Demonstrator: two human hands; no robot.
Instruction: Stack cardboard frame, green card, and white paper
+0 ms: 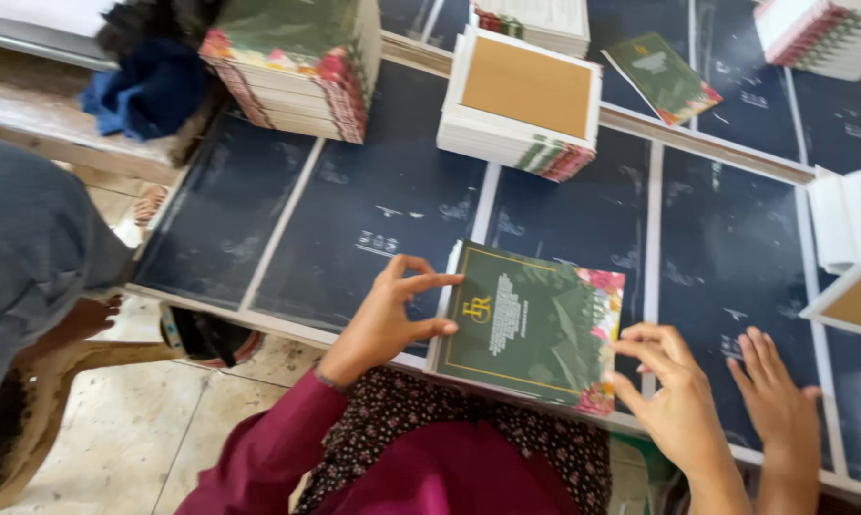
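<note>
I have the dark green rectangular card with the floral corner and gold line border [531, 324] lying flat at the near edge of the dark panelled tabletop [354, 205], partly overhanging it toward me. My left hand [392, 319] pinches the card's left edge, thumb and forefinger curled onto it; my right hand [674, 396] has its fingertips bent onto the right edge near the flowered corner, so both hands are closed on the card.

As I judge it, the overhang is the main risk: if either pinch loosens, the card could tip off the edge into my lap or onto the tiled floor [154, 420]. Uneven pressure from the two sides could also bow or crease the thin sheet.

A third hand [779, 396], fingers spread flat on the tabletop just beside my right one, belongs to someone else and could get in the way.

The picture is motion-blurred. I cannot tell whether the card is a single sheet or a folded cover, and the stack of matching green floral booklets [302, 67] and the stack topped by brown board [521, 100] are cut off or soft at their edges
</note>
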